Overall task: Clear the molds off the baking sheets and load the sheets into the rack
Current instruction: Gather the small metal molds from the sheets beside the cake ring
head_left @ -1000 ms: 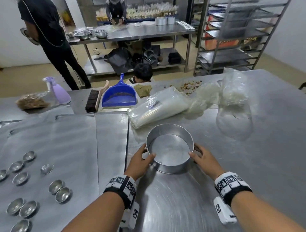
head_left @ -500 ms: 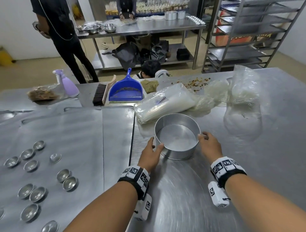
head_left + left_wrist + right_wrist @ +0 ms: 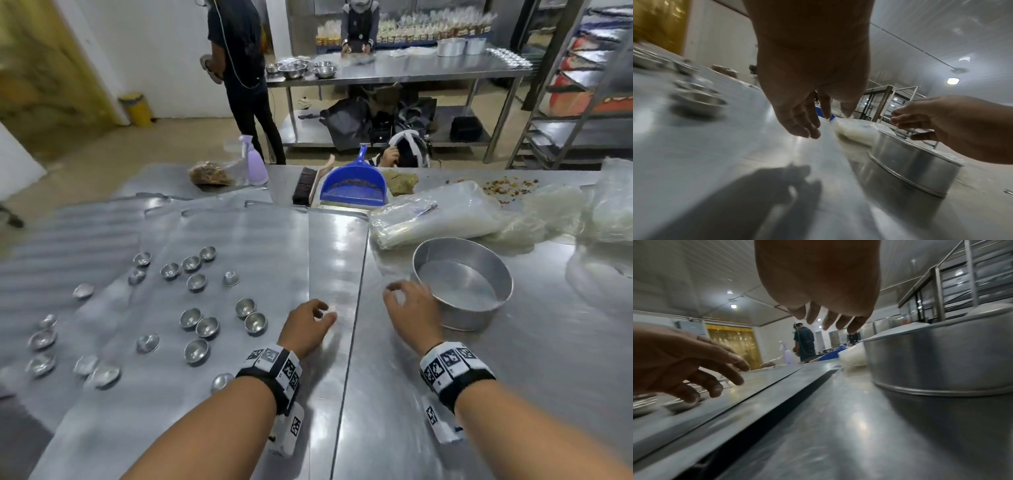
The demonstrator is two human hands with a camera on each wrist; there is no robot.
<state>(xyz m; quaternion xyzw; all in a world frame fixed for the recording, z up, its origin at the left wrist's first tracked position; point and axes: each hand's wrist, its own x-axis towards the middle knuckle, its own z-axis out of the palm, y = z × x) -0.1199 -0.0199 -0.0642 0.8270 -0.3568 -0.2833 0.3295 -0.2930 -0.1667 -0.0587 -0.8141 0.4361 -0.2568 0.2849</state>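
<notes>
Several small round metal molds (image 3: pixel 196 320) lie scattered on the near baking sheet (image 3: pixel 267 246) at the left. A round metal pan (image 3: pixel 462 287) stands on the steel table to the right of the sheet. My left hand (image 3: pixel 310 323) hovers over the sheet's right edge, fingers loosely curled and empty (image 3: pixel 803 128). My right hand (image 3: pixel 409 305) is just left of the pan, apart from it, fingers relaxed and empty (image 3: pixel 834 324). The rack (image 3: pixel 579 85) stands at the far right behind the table.
More overlapping sheets (image 3: pixel 68 240) lie to the left. Behind the pan are plastic bag packs (image 3: pixel 435 216), a blue dustpan (image 3: pixel 354 188), a brush (image 3: pixel 306 186), a purple spray bottle (image 3: pixel 255 164) and crumbs (image 3: pixel 507 185). A person (image 3: pixel 239 68) stands beyond the table; another crouches at its far edge.
Both hands have let go of the round pan and moved left; the left hand now hovers over the baking sheet. The head view swung left, showing more molds.
</notes>
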